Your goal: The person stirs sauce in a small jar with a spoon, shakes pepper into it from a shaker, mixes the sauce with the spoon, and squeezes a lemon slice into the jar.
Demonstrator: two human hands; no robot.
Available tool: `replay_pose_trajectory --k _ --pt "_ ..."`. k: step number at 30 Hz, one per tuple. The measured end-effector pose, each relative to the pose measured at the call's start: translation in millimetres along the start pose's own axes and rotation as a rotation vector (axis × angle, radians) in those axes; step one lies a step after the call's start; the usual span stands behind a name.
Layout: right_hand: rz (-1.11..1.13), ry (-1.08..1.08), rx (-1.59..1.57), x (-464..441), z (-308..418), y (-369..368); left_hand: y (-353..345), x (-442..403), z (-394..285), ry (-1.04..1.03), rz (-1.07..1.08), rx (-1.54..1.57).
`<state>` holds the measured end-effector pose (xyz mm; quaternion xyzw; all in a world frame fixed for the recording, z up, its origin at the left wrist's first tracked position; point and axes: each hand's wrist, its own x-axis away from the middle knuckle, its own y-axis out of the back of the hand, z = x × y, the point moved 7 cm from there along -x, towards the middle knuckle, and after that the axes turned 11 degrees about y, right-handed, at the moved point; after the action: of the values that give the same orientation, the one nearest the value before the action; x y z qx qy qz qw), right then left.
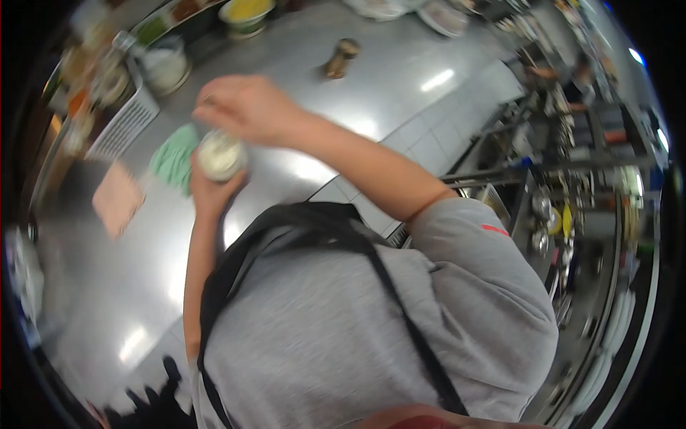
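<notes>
My left hand (211,191) is wrapped around a small round clear container (221,155) filled with something white and creamy. The container's open top faces up toward me. My right hand (239,107) hovers just above and beyond it, fingers pinched together. A small dark bit shows at those fingertips, but blur hides what it is. Beside the left hand, a crumpled green cloth (174,159) lies on the steel table (286,179). Farther left is a flat peach-coloured cloth (118,198).
A white perforated basket (127,123), a clear tub of white contents (166,69) and a bowl of yellow food (245,16) stand at the back left. A short brown-and-dark object (341,58) stands mid-table. Another person (575,89) is far right, near kitchen shelving.
</notes>
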<state>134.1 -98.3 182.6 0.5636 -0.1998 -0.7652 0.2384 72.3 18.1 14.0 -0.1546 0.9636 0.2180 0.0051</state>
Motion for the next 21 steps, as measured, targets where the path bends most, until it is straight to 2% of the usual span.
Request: replay_pose_trajectory --k 2,4,8,15,17,19,21 --pt "0.086 -0.171 -0.141 6.4 1.5 0.7 -5.6 1.1 5.6 -0.032 0.012 0.032" --pt "0.129 -0.251 -0.201 24.8 0.2 -21.2 -2.2 10.8 7.1 -0.011 0.034 0.058" --pt "0.203 -0.218 -0.232 51.1 -7.0 -43.2 -6.6 5.3 4.8 0.096 0.053 0.05" --pt "0.092 -0.233 -0.249 28.2 -12.8 -17.1 -5.9 1.1 -2.7 -0.011 -0.007 0.031" --pt "0.274 -0.183 -0.153 49.1 -15.2 -48.0 -6.2 1.0 4.9 0.03 0.011 -0.011" --pt "0.214 -0.24 -0.177 59.2 -27.8 -52.5 -4.4 2.6 -2.5 -0.049 -0.015 0.048" --pt "0.245 -0.23 -0.164 46.5 -24.8 -44.3 -4.3 1.9 3.1 -0.054 -0.026 0.035"
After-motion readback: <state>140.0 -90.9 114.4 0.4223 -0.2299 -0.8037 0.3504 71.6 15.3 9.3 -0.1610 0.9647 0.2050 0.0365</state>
